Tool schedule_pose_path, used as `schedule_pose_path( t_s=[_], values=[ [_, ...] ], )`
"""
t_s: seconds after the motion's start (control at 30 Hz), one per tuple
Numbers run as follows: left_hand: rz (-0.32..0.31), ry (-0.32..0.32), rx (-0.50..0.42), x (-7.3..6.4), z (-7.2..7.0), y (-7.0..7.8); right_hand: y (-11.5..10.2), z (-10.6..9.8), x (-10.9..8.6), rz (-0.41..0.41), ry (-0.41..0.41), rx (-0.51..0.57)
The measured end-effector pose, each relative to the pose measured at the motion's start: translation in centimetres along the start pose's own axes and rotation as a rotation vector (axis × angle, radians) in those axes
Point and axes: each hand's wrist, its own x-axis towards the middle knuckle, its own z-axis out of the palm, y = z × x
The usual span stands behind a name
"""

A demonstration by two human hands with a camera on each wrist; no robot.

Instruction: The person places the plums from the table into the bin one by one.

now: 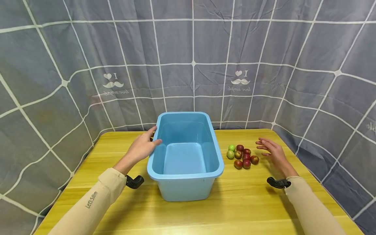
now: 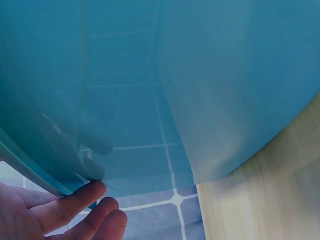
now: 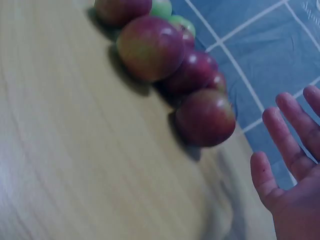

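Left hand holds blue tub at nine o'clock, grip narrow; right hand, grip wide, hovers at three o'clock from fruits.

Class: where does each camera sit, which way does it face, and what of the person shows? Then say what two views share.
Head: worn on the head, facing forward and down at the blue tub, fruit and table; left hand, right hand and both sleeves show.
Left wrist: on that wrist, facing the tub's outer wall; part of the left hand shows.
Right wrist: on that wrist, facing across the table at the fruit; part of the right hand shows.
Shared: head and right wrist both show the fruit.
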Motion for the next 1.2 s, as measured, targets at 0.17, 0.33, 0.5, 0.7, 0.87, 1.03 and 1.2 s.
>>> schedule_pose_path(
  t_s=[0.17,0.33,0.5,0.7,0.87,1.03,1.2],
  values=[
    [0.000,0.005,-0.003,0.0,0.0,-0.1,1.3,-0.6,-0.4,0.051,0.013,0.036],
    [-0.005,0.006,-0.029,0.0,0.0,-0.2,2.0,-0.9,-0.7,0.087,0.023,0.050],
    [-0.006,0.022,-0.050,0.3,-0.1,-0.1,2.8,-1.2,-0.9,0.060,0.023,0.044],
    [-0.009,0.045,-0.015,0.6,-0.4,0.1,3.7,-1.2,-1.1,0.043,0.032,0.014],
    [-0.033,0.029,0.037,0.7,0.0,0.0,4.2,-1.0,-1.1,0.071,0.065,-0.103],
    [-0.052,0.038,0.049,0.8,0.2,0.0,4.0,-0.7,-1.1,0.098,0.083,-0.240],
    [-0.045,0.024,0.082,0.8,0.4,0.1,3.7,-0.7,-1.2,0.132,0.070,-0.335]
  ],
)
